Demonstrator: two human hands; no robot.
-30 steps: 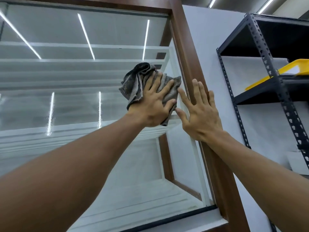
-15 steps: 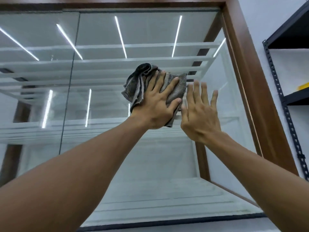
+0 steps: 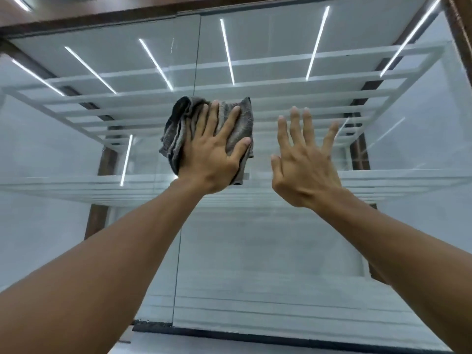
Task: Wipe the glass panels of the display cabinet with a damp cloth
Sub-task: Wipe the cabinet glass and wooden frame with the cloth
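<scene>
a: near field. left hand (image 3: 212,154) lies flat with straight fingers, pressing the cloth (image 3: 178,134) on the glass (image 3: 281,251); nothing curled round it. the cloth sits mid-height, across the seam (image 3: 177,264) between two panes.
b: right hand (image 3: 304,164)?
a: fingers spread, holding nothing, just beside the cloth. contact with the glass: cannot tell.
b: progress?
a: judgement only: mid-wipe. no wet trail or clean/dirty edge shows, so the share done cannot be read. the lower glass and far corners are likely left.
b: farther in?
a: white shelves (image 3: 255,80), brown frame (image 3: 459,21), reflected light strips (image 3: 227,52).
</scene>
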